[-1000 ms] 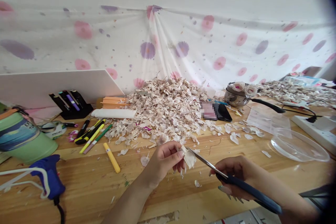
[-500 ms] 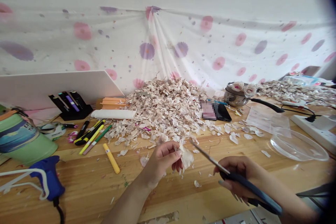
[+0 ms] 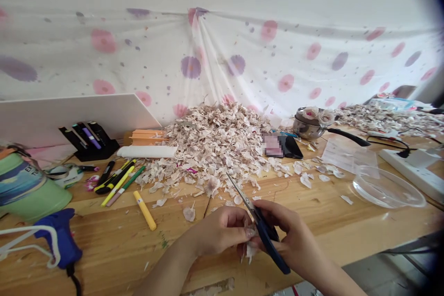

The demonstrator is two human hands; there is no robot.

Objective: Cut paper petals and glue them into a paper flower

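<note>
Pale, papery petals (image 3: 250,250) are pinched between the thumb and fingers of my left hand (image 3: 225,231); part of them hangs below the fingertips. My right hand (image 3: 289,231) is wrapped round dark blue-handled scissors (image 3: 243,194), whose blades look closed and point up and away to the left. Its fingertips meet those of my left hand by the petals, and whether they also touch the petals I cannot tell. Behind my hands spreads a big heap of dried petals (image 3: 215,143). A small dried flower on a stem (image 3: 212,187) lies at its front edge.
To the left are a blue glue gun (image 3: 58,236), a green bucket (image 3: 31,189), a yellow marker (image 3: 144,210) and several pens. A phone (image 3: 289,147), a steel pot (image 3: 307,125), a clear plastic dish (image 3: 388,201) and a white power strip (image 3: 416,175) stand right.
My right hand has moved left with the scissors, up against my left hand. The blades now point more steeply away from me. The petals sit lower and are more covered by fingers.
</note>
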